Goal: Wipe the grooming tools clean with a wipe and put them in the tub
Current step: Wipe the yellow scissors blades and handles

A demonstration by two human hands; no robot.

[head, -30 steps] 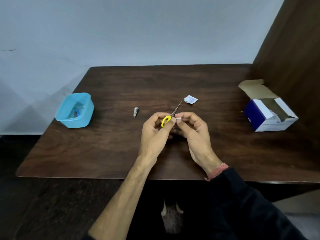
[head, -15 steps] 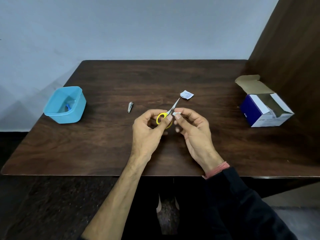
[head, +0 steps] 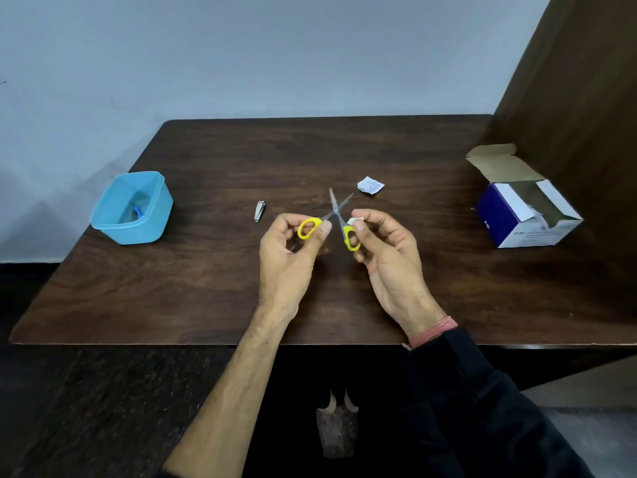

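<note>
Scissors (head: 336,215) up in both hands over the middle of the desk (head: 206,288), blades splayed wide in a cross, tips pointing away toward the wall. Closest to us, the left hand (head: 289,260) has its thumb and fingers curled around one yellow loop, pinching it. The right hand (head: 386,250) grips the other yellow loop lower down, and between its thumb and forefinger there's a small white wad, the wipe (head: 355,221), pressed right up by the handle end of one blade. So both hands are closed around the tool, neither spread, and the scissors hang clear of the wood.

By my read the wiping of the scissors is under way, with the blades opened so the inner faces can be reached; they have not gone into the tub yet.

Just beyond the left hand, the nail clipper (head: 259,211) lies flat on the desk, untouched and, I'd judge, waiting its turn. Beyond the right hand sits a torn white sachet (head: 370,185), probably the wipe's wrapper. Further out to the left, near the desk edge, the blue tub (head: 132,208) stands open, and there's something small and blue inside, so at least one item looks already dealt with; what it is, I can't make out. Off to the far right, an open blue and white box (head: 527,208) rests by the wooden panel.
</note>
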